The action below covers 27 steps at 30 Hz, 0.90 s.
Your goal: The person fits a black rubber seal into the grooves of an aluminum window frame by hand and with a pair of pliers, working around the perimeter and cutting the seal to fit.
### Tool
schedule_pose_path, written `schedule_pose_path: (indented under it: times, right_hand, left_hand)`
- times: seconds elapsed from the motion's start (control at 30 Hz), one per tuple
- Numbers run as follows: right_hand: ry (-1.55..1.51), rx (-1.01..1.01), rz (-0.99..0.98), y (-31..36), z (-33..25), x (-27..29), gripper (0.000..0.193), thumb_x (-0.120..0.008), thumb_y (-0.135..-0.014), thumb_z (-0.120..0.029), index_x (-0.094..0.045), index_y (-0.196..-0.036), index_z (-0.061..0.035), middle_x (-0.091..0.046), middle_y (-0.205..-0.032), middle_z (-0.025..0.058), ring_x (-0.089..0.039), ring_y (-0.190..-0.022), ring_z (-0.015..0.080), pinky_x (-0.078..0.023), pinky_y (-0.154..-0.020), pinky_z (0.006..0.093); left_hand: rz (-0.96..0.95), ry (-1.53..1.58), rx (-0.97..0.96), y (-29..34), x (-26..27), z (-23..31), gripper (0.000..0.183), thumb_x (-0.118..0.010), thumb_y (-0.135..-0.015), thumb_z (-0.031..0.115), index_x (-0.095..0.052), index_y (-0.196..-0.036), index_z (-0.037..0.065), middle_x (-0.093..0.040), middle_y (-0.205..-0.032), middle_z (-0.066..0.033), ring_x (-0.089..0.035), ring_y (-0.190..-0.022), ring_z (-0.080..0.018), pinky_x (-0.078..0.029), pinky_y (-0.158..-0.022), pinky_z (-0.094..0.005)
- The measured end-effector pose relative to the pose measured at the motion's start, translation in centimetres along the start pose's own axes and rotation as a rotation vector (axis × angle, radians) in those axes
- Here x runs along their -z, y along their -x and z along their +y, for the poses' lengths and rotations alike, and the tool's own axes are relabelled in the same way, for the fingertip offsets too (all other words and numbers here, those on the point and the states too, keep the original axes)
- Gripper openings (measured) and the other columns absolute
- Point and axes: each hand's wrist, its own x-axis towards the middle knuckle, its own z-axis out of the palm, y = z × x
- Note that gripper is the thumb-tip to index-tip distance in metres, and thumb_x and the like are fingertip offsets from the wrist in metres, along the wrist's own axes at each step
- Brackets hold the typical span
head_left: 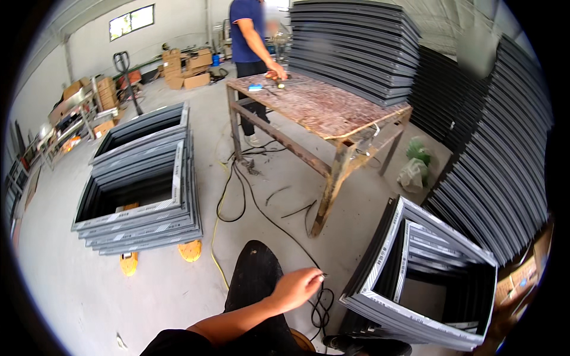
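My left hand (298, 288) reaches in from the lower edge over my dark-trousered leg (254, 270). Its fingers are curled together, with a small pale spot at their tips that I cannot make out. Behind it, a black cable (320, 308) lies looped on the floor. To the right of the hand stands a stack of grey rectangular frames (409, 311), wrapped in printed film, with smaller frames inside the opening. My right hand is not in view.
Grey frames (142, 219) are stacked on a yellow-forked pallet truck (189, 251) at left. A worn table (326, 107) bears a tall frame stack (350, 53); a person (246, 35) stands behind it, one hand over a tool. More frames (493, 166) lean at right. Cables (237, 190) cross the floor.
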Motion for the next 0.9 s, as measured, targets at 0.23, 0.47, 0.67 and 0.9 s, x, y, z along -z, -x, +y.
schedule_pose_path:
  times: [0.23, 0.47, 0.67, 0.9]
  right_hand:
    - [-0.107, 0.003, -0.127, 0.7, -4.0, -3.5, 0.029, -0.062, -0.077, -0.015, -0.06, -0.105, -0.0048, -0.062, -0.086, 0.0135, -0.061, -0.075, 0.0293, -0.053, -0.06, 0.045]
    - [-0.76, -0.144, -0.348, -6.0, -6.6, -2.6, 0.026, -0.06, -0.075, -0.012, -0.059, -0.1, -0.0028, -0.06, -0.081, 0.0121, -0.061, -0.071, 0.0279, -0.052, -0.056, 0.0438]
    - [-0.862, -0.264, -0.559, -14.8, -16.1, 0.4, 0.025, -0.052, -0.073, -0.007, -0.055, -0.097, 0.0001, -0.056, -0.077, 0.0111, -0.051, -0.039, 0.0283, -0.047, -0.037, 0.0359]
    - [-0.36, -0.315, -0.564, -22.2, -17.1, -4.5, 0.042, -0.056, -0.088, -0.042, -0.054, -0.093, -0.0004, -0.05, -0.051, 0.0093, -0.04, -0.028, 0.0224, -0.034, -0.025, 0.0325]
  left_hand:
    - [-0.116, 0.176, 0.031, 3.1, -4.3, -2.4, 0.025, -0.057, -0.091, 0.028, -0.06, -0.096, 0.004, -0.063, -0.08, -0.0115, -0.061, -0.065, -0.0235, -0.045, -0.056, -0.0344]
    - [-0.222, 0.956, 0.348, 4.5, 1.0, -2.4, 0.032, -0.054, -0.095, 0.035, -0.059, -0.083, 0.005, -0.052, -0.063, 0.0005, -0.045, -0.055, -0.0101, -0.037, -0.053, -0.027]
    - [0.031, 1.198, 0.323, 8.4, 7.9, -3.0, 0.029, -0.051, -0.096, 0.035, -0.057, -0.098, 0.006, -0.049, -0.069, 0.0004, -0.045, -0.06, -0.0095, -0.038, -0.053, -0.0256]
    - [0.057, 1.309, 0.407, 9.4, 8.1, -3.9, 0.043, -0.051, -0.093, 0.05, -0.054, -0.091, 0.007, -0.041, -0.06, 0.0019, -0.043, -0.055, -0.0101, -0.035, -0.049, -0.0249]
